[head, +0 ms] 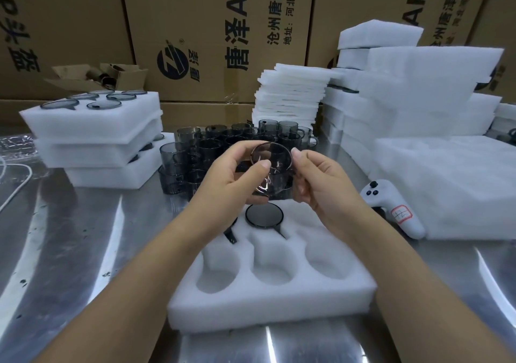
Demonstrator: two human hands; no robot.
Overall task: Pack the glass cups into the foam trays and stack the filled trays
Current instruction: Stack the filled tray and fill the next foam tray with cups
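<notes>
1. Polished steel table (83, 237) fills the foreground; nearest the person lies a white foam tray (279, 304) with its near row of three pockets unfilled.
2. In the tray's far row a seated cup (264, 216) fills the middle pocket.
3. Above that row both hands hold a smoky glass cup (275, 167), tilted and clear of the tray; the left hand (237, 178) pinches its rim with thumb and fingers; the right hand (315, 178) curls round the opposite side.
4. Just behind stand the loose cups (223, 142), crowded together on the table.
5. Farther left rise three filled trays (92, 139); foam sheets (290, 97) are stacked in the centre; foam blocks (418, 111) are piled at right, with a white controller (391, 209) beside them.
6. Cardboard cartons (209, 27) wall the back.
</notes>
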